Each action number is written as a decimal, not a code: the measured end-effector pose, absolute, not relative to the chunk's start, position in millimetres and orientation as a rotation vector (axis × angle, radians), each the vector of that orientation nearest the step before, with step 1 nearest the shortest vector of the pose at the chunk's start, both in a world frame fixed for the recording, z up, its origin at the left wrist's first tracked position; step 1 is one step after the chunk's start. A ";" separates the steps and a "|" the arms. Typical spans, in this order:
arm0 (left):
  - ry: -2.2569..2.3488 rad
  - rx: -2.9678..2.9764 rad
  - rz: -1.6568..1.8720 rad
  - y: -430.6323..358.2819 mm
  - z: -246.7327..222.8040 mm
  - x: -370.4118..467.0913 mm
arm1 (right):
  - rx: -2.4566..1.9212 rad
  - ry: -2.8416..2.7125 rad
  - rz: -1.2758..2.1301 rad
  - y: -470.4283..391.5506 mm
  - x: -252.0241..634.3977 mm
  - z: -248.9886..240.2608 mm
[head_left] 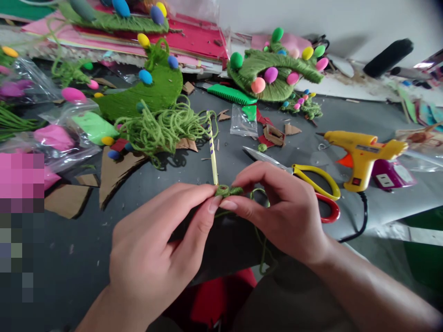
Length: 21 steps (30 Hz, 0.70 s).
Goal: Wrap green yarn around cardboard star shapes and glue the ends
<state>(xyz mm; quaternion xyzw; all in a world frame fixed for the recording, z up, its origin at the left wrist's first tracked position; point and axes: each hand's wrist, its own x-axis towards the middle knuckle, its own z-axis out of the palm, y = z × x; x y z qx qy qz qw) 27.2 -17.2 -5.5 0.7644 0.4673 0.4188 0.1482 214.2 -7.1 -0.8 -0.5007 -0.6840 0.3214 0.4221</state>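
Observation:
Between both hands, over the front of the dark table, is a small piece wrapped in green yarn (236, 190), with a ring-like end on its left. My left hand (162, 235) pinches that left end between thumb and forefinger. The other end is pinched by my right hand (280, 205). A loose green strand (263, 249) hangs below my right fingers. Just beyond my fingertips lies a pale yellow patterned stick (213, 157); its near end meets my left fingertip in view. Scissors (316, 180) with yellow and red handles lie beside my right hand, partly hidden by it.
A yellow glue gun (363, 152) with a black cord stands at right. Tangled green yarn (162, 127), cardboard scraps (67, 200) and a green cutter (231, 93) lie beyond my hands. Yarn-wrapped shapes (148, 92) with coloured egg-like balls sit farther back. The left edge is pixelated.

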 end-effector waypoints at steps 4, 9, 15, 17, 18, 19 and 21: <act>1.328 2.191 1.194 -18.0 -4.8 27.3 | -1.251 -1.714 0.811 -8.2 214.7 -0.5; 1.330 2.200 1.186 -17.4 -5.6 26.7 | -1.232 -1.719 0.794 -7.5 215.1 -1.1; 1.330 2.196 1.187 -18.1 -5.8 27.6 | -1.239 -1.729 0.795 -8.3 215.7 -0.9; 1.331 2.192 1.186 -18.5 -5.6 27.3 | -1.244 -1.734 0.794 -8.6 216.1 -0.8; 1.335 2.188 1.182 -18.5 -5.6 27.0 | -1.247 -1.735 0.789 -8.6 216.2 -0.8; 1.340 2.183 1.177 -18.5 -5.5 26.7 | -1.251 -1.735 0.784 -8.5 216.3 -0.9; 1.347 2.177 1.165 -18.2 -5.4 25.9 | -1.258 -1.738 0.775 -8.2 216.4 -1.0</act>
